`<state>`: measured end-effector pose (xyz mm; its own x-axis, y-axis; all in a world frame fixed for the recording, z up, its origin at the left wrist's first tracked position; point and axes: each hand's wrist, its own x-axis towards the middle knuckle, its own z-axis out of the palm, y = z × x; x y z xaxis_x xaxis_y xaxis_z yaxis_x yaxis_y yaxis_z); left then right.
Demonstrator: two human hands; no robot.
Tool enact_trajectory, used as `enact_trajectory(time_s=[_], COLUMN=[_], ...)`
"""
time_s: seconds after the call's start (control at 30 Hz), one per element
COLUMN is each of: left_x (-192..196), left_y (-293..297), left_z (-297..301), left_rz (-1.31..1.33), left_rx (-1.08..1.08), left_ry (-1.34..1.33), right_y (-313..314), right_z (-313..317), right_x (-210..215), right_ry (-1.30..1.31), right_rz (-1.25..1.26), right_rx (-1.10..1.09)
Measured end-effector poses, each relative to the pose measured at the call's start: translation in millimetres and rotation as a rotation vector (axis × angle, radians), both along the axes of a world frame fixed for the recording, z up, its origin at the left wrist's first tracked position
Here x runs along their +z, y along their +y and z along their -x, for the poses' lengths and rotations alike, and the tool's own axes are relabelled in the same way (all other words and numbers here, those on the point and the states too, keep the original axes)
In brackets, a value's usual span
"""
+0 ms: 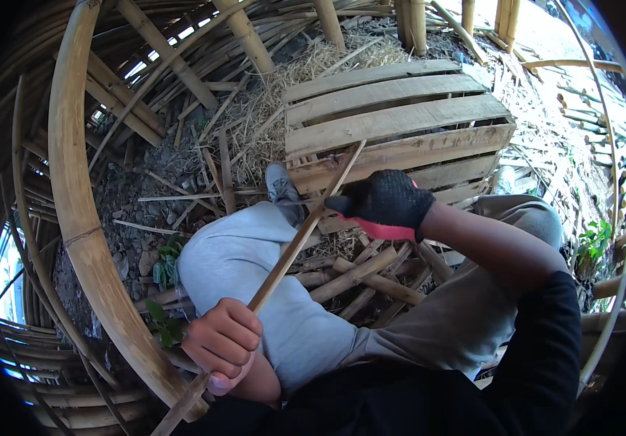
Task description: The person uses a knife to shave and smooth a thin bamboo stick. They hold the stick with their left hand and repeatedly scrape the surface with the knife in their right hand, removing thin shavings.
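A long, narrow bamboo strip [284, 270] runs slantwise across my lap, from low on the left up to the slatted wooden bench. My bare left hand [223, 340] is closed around its lower part, by my left thigh. Farther up, my right hand [385, 205], in a black glove with a red-pink edge, is closed right against the strip. Its fingertips are dark and partly hidden, so I cannot make out what tool, if any, they hold. The strip's far end lies over the front slats of the slatted wooden bench [400, 120].
A thick bent bamboo pole [80, 196] rises close on my left. Cut bamboo pieces [371, 280] lie between my legs. Dry straw [320, 62] is heaped behind the bench. Bamboo posts [411, 25] stand at the back, and green plants [164, 320] grow by my left knee.
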<state>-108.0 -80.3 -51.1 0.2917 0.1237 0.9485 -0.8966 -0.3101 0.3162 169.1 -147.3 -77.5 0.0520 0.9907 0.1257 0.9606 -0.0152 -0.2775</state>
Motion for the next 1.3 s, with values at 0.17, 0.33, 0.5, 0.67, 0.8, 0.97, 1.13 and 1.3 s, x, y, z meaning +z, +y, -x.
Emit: enact_trajectory(time_s=[0.17, 0.33, 0.5, 0.67, 0.8, 0.97, 1.13, 1.3], left_x=[2.4, 0.7, 0.9, -1.6, 0.2, -0.7, 0.0, -0.1], left_y=[-0.3, 3.7, -1.3, -4.9, -3.4, -3.7, -2.5, -0.5], left_z=[-1.3, 0.2, -1.5, -1.0, -3.9, 1.3, -2.9, 1.0], left_rz=[-0.009, 0.012, 0.030, -0.015, -0.037, -0.002, -0.046, -0.046], left_rx=[-0.027, -0.015, -0.008, -0.040, -0.039, -0.043, -0.043, -0.064], left_ry=[-0.006, -0.010, -0.020, 0.017, 0.025, 0.010, 0.051, 0.028], right_y=[24.3, 2.8, 19.5, -8.2, 9.1, 0.7, 16.6, 2.9], right_z=[-59.0, -10.4, -46.6, 12.2, -32.1, 13.6, -35.4, 20.0], right_x=[-23.0, -17.9, -14.1, 12.1, 7.3, 17.6, -3.4, 26.3], right_ry=[-0.129, 0.011, -0.034, 0.052, 0.018, -0.008, -0.049, -0.037], right_rz=[0.089, 0.046, 0.022, 0.082, 0.149, 0.066, 0.082, 0.012], right_rx=[-0.119, 0.043, -0.129, 0.215, 0.024, 0.319, 0.145, 0.392])
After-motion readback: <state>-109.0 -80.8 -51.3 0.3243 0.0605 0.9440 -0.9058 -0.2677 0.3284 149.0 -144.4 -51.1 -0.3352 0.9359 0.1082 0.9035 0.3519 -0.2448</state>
